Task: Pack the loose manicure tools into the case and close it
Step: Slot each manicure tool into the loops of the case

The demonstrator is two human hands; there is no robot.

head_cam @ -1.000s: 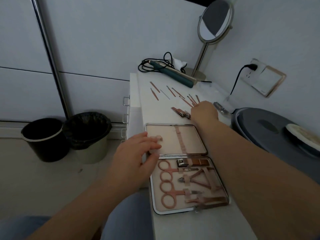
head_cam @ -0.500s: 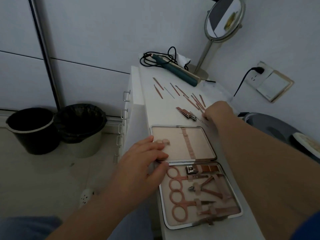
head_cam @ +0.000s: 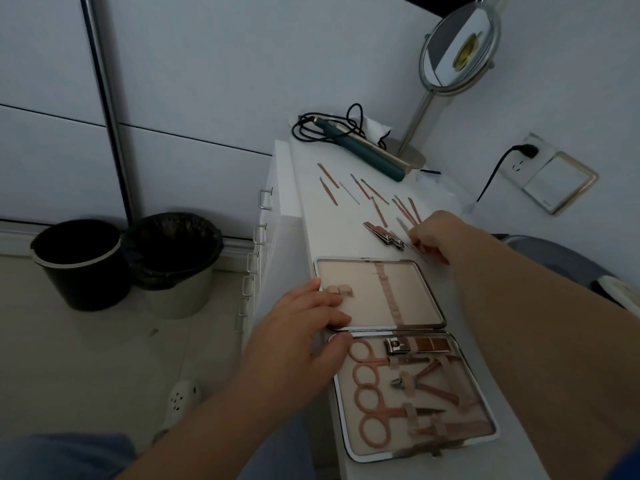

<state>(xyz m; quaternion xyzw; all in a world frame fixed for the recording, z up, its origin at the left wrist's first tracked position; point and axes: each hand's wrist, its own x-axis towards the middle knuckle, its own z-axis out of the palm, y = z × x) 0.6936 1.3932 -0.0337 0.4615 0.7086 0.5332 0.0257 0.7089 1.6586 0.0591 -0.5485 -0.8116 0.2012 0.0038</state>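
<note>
The manicure case lies open on the white dresser top. Its near half holds rose-gold scissors, a clipper and nippers under straps. Its far half has only empty straps. My left hand rests on the case's left edge at the hinge, fingers spread flat. My right hand is just beyond the case and pinches a thin silver tool that points back toward the case. Several loose thin tools and a nail clipper lie farther back.
A teal hair iron with a black cord and a round standing mirror stand at the dresser's far end. Two bins sit on the floor at left. A wall socket and a dark round object are at right.
My right hand has drawn back from the row of loose tools toward the case, now with a thin silver tool in its fingers. My left hand stays on the case's edge.
</note>
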